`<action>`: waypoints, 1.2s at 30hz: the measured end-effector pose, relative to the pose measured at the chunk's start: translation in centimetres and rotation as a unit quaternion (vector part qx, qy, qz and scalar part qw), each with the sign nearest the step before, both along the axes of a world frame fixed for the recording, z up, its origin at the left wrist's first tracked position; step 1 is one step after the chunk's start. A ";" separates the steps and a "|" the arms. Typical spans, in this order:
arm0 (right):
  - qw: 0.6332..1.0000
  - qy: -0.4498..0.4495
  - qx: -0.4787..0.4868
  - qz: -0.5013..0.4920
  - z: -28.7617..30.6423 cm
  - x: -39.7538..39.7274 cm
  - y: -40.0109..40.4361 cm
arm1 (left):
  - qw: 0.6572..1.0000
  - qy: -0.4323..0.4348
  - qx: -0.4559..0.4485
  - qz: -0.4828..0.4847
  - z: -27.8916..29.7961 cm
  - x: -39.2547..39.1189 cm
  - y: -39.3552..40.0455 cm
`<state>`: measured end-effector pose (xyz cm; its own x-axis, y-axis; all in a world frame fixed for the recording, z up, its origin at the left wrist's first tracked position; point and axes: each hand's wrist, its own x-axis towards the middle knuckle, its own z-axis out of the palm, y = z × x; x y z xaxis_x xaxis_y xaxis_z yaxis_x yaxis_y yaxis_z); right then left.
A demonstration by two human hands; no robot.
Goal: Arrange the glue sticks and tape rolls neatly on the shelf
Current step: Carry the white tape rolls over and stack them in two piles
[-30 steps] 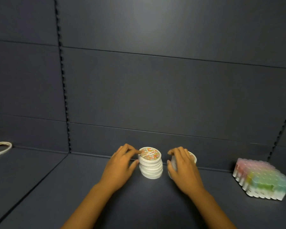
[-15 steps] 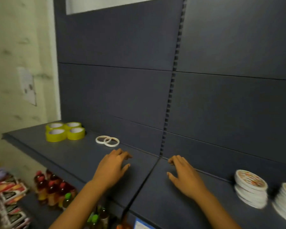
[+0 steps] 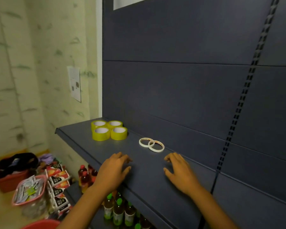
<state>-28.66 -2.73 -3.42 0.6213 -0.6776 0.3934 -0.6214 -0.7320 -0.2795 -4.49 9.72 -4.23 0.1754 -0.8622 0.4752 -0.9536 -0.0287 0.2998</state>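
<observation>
Left hand (image 3: 113, 171) and right hand (image 3: 180, 172) hover over the shelf (image 3: 82, 139), fingers loosely spread, holding nothing; thin white tape rolls (image 3: 151, 144) just beyond

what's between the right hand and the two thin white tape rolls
Nothing: in the head view only bare shelf separates the right hand from the thin white tape rolls.

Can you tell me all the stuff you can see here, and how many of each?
yellow tape rolls: four, yellow with white cores, clustered at the shelf's left end
thin tape rolls: two, white, flat on the shelf, right of the yellow ones
shelf: one, dark grey
bottles: several, green and red caps, on the lower shelf
baskets: two, red and pink, on the floor
paper: one, white, on the wall
left hand: one, empty, over the shelf
right hand: one, empty, over the shelf
</observation>
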 end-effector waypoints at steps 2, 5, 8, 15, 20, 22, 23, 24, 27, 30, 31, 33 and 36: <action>1.000 -0.008 0.003 -0.002 -0.5 1.7 -1.7 | 1.000 0.005 0.008 0.003 -0.4 1.0 -1.7; 1.000 -0.013 0.012 -0.001 -1.4 4.0 -4.2 | 1.000 0.019 0.011 0.004 -1.1 2.2 -4.4; 1.000 -0.011 0.012 0.002 -1.6 5.7 -7.0 | 1.000 0.003 0.027 -0.001 -0.7 3.2 -7.5; 1.000 -0.020 0.011 -0.011 -2.0 8.8 -11.3 | 1.000 -0.001 0.011 -0.025 -1.4 5.1 -14.1; 0.999 -0.016 0.012 -0.034 -3.0 10.4 -13.3 | 0.998 0.010 -0.010 -0.059 -2.3 6.0 -18.9; 0.999 -0.017 0.013 -0.050 -3.6 11.1 -13.5 | 0.997 0.010 -0.011 -0.073 -3.0 6.4 -20.5; 0.998 -0.015 0.015 -0.058 -3.9 11.4 -13.5 | 0.997 0.009 -0.012 -0.079 -3.4 6.6 -21.2; 0.998 -0.016 0.016 -0.065 -4.2 11.6 -13.5 | 0.996 0.010 -0.016 -0.085 -3.9 6.8 -21.9; 0.995 -0.029 0.023 -0.095 -4.5 12.0 -13.6 | 0.994 0.015 -0.030 -0.100 -5.0 7.5 -23.8; 0.993 -0.031 0.006 -0.112 -4.5 12.0 -13.9 | 0.992 0.010 -0.051 -0.113 -5.9 7.9 -24.9; 0.993 -0.034 0.000 -0.112 -4.7 11.9 -13.9 | 0.992 0.009 -0.055 -0.117 -6.0 7.9 -25.0; 0.993 -0.035 -0.003 -0.110 -5.1 11.8 -14.0 | 0.990 0.004 -0.061 -0.126 -6.3 8.0 -25.1; 0.995 -0.031 -0.008 -0.099 -5.7 11.8 -14.3 | 0.989 -0.008 -0.065 -0.130 -6.6 7.9 -25.3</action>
